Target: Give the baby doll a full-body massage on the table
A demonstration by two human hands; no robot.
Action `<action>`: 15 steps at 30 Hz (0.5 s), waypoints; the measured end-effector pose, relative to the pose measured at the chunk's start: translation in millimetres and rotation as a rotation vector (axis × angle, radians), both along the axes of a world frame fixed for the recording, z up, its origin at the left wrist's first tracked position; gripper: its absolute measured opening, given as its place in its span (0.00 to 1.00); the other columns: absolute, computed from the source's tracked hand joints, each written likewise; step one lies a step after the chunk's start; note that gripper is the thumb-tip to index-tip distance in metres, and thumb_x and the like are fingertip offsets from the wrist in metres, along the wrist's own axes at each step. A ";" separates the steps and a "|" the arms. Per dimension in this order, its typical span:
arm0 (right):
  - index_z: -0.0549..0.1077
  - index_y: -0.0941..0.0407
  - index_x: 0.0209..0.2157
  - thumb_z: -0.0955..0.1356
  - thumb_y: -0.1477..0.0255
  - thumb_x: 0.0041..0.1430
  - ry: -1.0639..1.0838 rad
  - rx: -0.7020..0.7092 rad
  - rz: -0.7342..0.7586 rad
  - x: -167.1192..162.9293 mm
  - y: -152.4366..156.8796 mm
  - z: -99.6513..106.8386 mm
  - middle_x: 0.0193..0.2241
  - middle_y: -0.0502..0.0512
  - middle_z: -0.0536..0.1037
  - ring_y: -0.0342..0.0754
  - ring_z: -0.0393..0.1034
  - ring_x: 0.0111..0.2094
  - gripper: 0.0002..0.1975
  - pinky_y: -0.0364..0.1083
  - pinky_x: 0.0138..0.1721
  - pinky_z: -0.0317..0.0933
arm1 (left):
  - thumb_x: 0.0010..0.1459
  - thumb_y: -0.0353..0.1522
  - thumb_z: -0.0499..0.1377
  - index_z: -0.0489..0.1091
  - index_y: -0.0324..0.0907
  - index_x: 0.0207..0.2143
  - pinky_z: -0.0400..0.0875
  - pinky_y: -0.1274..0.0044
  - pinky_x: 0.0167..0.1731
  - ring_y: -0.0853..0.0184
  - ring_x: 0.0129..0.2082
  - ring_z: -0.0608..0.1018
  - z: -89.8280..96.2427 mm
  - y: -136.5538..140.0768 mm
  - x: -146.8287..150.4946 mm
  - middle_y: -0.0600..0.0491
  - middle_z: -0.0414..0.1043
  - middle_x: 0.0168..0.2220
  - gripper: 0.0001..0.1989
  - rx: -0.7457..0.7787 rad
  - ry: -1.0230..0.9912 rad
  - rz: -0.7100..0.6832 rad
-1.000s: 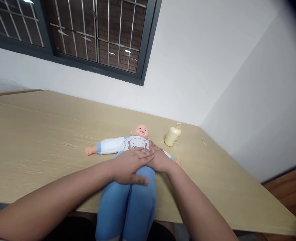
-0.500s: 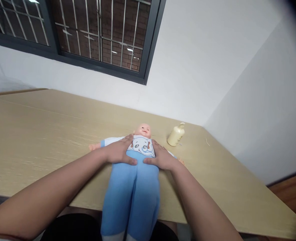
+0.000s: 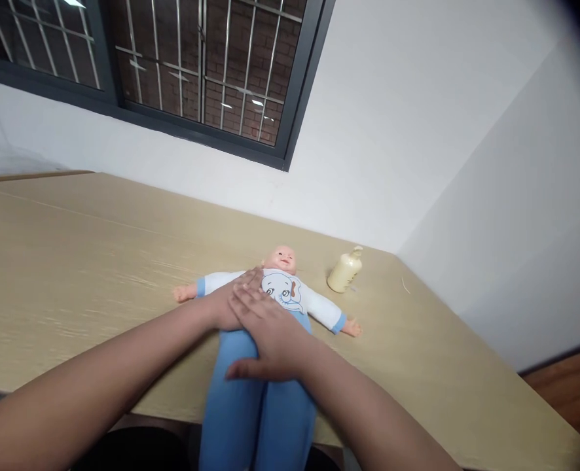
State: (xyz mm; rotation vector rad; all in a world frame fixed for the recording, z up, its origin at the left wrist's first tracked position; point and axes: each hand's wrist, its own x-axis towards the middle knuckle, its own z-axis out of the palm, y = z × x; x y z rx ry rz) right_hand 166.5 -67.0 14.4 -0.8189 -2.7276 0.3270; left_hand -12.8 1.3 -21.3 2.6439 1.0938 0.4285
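A baby doll (image 3: 284,291) lies on its back on the table, head away from me, arms spread wide. It wears a white top with an elephant print and blue trousers, and its legs reach over the near edge. My left hand (image 3: 231,302) rests on the left side of the doll's chest and belly, partly covered. Across it lies my right hand (image 3: 275,337), fingers stretched over the back of the left one and thumb out above the blue trousers. Both hands look flat, with nothing gripped.
A pale yellow pump bottle (image 3: 345,269) stands on the wooden table (image 3: 98,261), right of the doll's head. A thin strip (image 3: 405,285) lies farther right. Behind are a white wall (image 3: 368,131) and a barred window (image 3: 196,72).
My right hand has moved left from the doll's right side onto my left hand, uncovering the doll's arm on that side. My left hand stays on the doll.
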 end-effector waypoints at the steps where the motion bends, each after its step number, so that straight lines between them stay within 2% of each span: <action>1: 0.43 0.59 0.71 0.64 0.39 0.54 -0.009 -0.011 -0.058 -0.7 3.0 -3.3 0.71 0.63 0.41 0.60 0.34 0.72 0.56 0.58 0.71 0.33 | 0.57 0.52 0.58 0.47 0.42 0.71 0.45 0.60 0.67 0.47 0.71 0.48 0.9 -0.6 2.6 0.42 0.43 0.72 0.46 -0.020 0.033 0.002; 3: 0.43 0.62 0.71 0.63 0.40 0.56 -0.022 -0.027 -0.191 5.1 13.1 -9.3 0.71 0.66 0.42 0.61 0.35 0.72 0.55 0.59 0.70 0.30 | 0.52 0.53 0.62 0.48 0.40 0.70 0.43 0.59 0.67 0.46 0.71 0.45 3.4 -1.9 7.6 0.41 0.41 0.72 0.51 -0.047 0.059 0.016; 6: 0.45 0.61 0.71 0.60 0.40 0.59 -0.024 -0.069 -0.332 25.7 29.8 -14.5 0.71 0.64 0.42 0.61 0.34 0.72 0.51 0.61 0.70 0.28 | 0.46 0.58 0.63 0.39 0.32 0.72 0.44 0.61 0.67 0.45 0.71 0.44 6.6 -3.7 11.0 0.34 0.36 0.72 0.64 -0.090 0.042 0.103; 9: 0.42 0.59 0.71 0.58 0.41 0.61 0.020 -0.164 -0.442 51.2 40.7 -17.1 0.72 0.61 0.38 0.60 0.32 0.72 0.49 0.60 0.70 0.33 | 0.41 0.64 0.61 0.33 0.27 0.71 0.46 0.62 0.67 0.45 0.71 0.43 7.9 -5.1 8.5 0.32 0.31 0.72 0.72 -0.148 0.055 0.162; 12: 0.43 0.57 0.71 0.58 0.43 0.62 0.063 -0.250 -0.527 76.4 46.7 -17.7 0.72 0.61 0.43 0.62 0.38 0.71 0.46 0.61 0.68 0.39 | 0.42 0.65 0.59 0.32 0.30 0.72 0.47 0.63 0.67 0.46 0.71 0.45 7.6 -4.1 3.3 0.34 0.31 0.72 0.71 -0.145 0.028 0.149; 15: 0.55 0.51 0.68 0.60 0.45 0.63 0.092 -0.298 -0.431 99.0 51.8 -15.3 0.68 0.58 0.57 0.62 0.52 0.67 0.39 0.60 0.66 0.48 | 0.52 0.63 0.54 0.34 0.33 0.72 0.48 0.63 0.67 0.48 0.71 0.48 6.1 2.2 -3.5 0.39 0.34 0.72 0.61 -0.138 0.007 0.116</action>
